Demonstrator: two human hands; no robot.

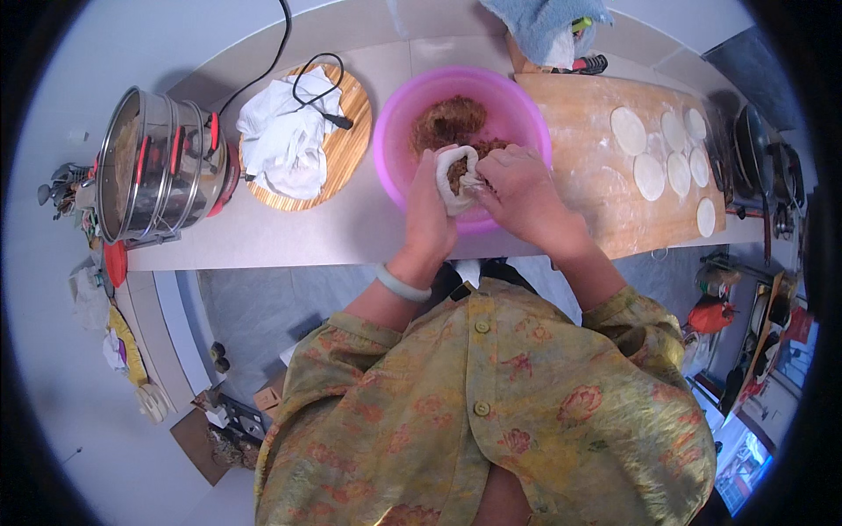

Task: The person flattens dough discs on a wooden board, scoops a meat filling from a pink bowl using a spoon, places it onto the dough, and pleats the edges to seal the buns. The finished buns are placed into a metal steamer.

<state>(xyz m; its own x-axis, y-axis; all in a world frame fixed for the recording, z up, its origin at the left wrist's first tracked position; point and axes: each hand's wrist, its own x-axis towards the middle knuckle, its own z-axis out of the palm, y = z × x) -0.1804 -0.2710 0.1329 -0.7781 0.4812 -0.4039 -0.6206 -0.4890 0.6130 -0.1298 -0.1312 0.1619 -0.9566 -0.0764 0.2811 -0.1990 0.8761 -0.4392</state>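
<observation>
Over the near part of a pink plastic bowl (388, 112), my left hand (429, 207) cups a dough wrapper (445, 185) with brown filling showing in its open top. The fingers of my right hand (523, 191) pinch the wrapper's right rim, where the dough is gathered in folds. Brown minced filling (454, 118) lies in the bowl beyond both hands. To the right, several flat round dough wrappers (649, 177) rest on a floured wooden board (579, 131). My fingertips partly hide the wrapper's right side.
A steel multi-tier steamer (154, 164) with red handles stands at the left. Beside it, a white cloth (283, 144) and a black cable plug (339, 121) lie on a round wooden board (352, 148). Behind the floured board is a blue towel (546, 23). Dark pans (753, 148) are at the far right.
</observation>
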